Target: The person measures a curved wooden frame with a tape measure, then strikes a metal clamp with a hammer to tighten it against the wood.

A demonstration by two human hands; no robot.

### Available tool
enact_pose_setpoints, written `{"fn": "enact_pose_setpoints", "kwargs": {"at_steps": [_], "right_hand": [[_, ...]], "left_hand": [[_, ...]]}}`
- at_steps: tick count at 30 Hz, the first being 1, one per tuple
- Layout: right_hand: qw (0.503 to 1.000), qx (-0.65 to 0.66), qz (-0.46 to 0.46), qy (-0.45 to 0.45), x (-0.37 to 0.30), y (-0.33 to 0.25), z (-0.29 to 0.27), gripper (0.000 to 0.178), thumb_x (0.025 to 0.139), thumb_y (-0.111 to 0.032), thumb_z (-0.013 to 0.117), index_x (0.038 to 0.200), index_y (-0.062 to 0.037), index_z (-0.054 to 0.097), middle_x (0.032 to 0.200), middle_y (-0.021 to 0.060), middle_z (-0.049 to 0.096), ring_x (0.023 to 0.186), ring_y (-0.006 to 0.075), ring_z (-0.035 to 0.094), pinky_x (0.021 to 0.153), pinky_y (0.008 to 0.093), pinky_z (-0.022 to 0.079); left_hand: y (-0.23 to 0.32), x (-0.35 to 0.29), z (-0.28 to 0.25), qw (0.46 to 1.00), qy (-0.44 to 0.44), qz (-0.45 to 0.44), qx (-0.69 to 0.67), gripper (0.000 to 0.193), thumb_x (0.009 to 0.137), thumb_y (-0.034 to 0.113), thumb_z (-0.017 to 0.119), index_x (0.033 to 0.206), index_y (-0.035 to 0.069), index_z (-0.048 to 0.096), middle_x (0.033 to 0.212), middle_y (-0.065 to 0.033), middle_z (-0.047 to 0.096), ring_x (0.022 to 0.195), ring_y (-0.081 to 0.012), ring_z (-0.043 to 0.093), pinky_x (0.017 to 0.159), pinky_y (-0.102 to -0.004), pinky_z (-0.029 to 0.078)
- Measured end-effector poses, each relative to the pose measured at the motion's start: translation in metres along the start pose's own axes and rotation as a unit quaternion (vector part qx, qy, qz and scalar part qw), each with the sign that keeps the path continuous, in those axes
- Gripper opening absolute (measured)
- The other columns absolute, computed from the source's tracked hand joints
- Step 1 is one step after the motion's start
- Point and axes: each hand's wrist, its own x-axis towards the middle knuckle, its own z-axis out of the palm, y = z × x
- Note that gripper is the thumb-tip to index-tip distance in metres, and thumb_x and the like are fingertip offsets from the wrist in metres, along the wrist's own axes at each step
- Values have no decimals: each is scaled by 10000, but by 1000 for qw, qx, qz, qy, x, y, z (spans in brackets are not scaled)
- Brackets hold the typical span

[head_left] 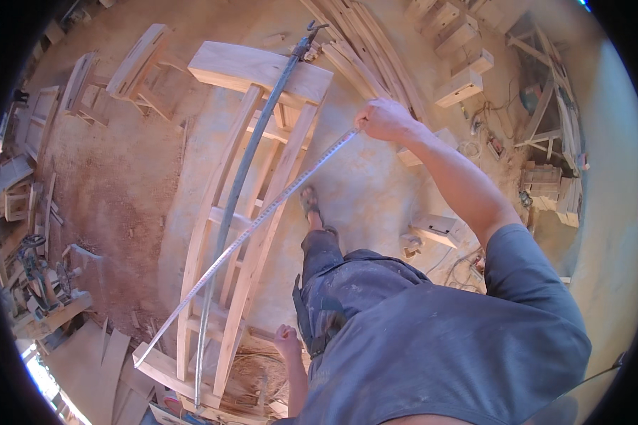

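Observation:
My right hand (386,119) is closed around the upper end of a tape measure (290,188); any case is hidden in the fist. Its pale blade runs taut and diagonally across a wooden frame (248,276), down to the outer corner of the frame's near end block (166,368). The frame has long rails, several crosspieces and a thick far end block (259,69). A long metal bar clamp (252,149) lies lengthwise over it, beneath the blade. Beside the near end of the frame, my left hand (288,340) hangs low with curled fingers; what they hold, if anything, is hidden.
Two wooden trestles (138,64) stand at the far left. Long boards (368,49) lie beyond the frame. Wooden blocks (461,86) and cables (468,265) are on the floor to the right. A machine (42,276) and sheet panels (96,368) sit at the left.

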Motion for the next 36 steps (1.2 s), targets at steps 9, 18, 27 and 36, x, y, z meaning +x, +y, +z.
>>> {"fn": "enact_pose_setpoints", "kwargs": {"at_steps": [9, 18, 27, 36], "right_hand": [[999, -37, 32, -3, 113, 104, -34, 205, 829, -226, 579, 888, -165, 766, 972, 108, 707, 1028, 304, 631, 868, 433, 503], [998, 19, -37, -43, 195, 137, -7, 218, 863, -305, 610, 949, -169, 757, 1031, 102, 692, 1059, 309, 613, 886, 438, 493], [993, 47, -78, -80, 227, 150, 6, 203, 844, -274, 614, 933, -172, 765, 936, 120, 713, 943, 330, 661, 830, 446, 523], [985, 60, -67, -144, 237, 149, -4, 224, 819, -284, 619, 938, -166, 767, 961, 134, 718, 961, 344, 664, 830, 456, 529]], "left_hand": [[109, 49, 75, 982, -122, -131, 67, 237, 909, 133, 602, 998, -60, 706, 815, -83, 682, 773, -135, 625, 666, -301, 491], [255, 90, 133, 982, 19, -157, -102, 460, 931, 156, 631, 1274, -135, 532, 1046, -151, 688, 917, -157, 630, 830, -288, 495], [266, 37, 212, 971, -51, -206, -111, 481, 904, 113, 641, 1292, -143, 518, 1102, -143, 663, 998, -165, 622, 890, -274, 484], [306, 38, 235, 978, 24, -188, -84, 480, 920, 154, 623, 1280, -149, 527, 1088, -140, 668, 996, -156, 617, 877, -282, 487]]}}
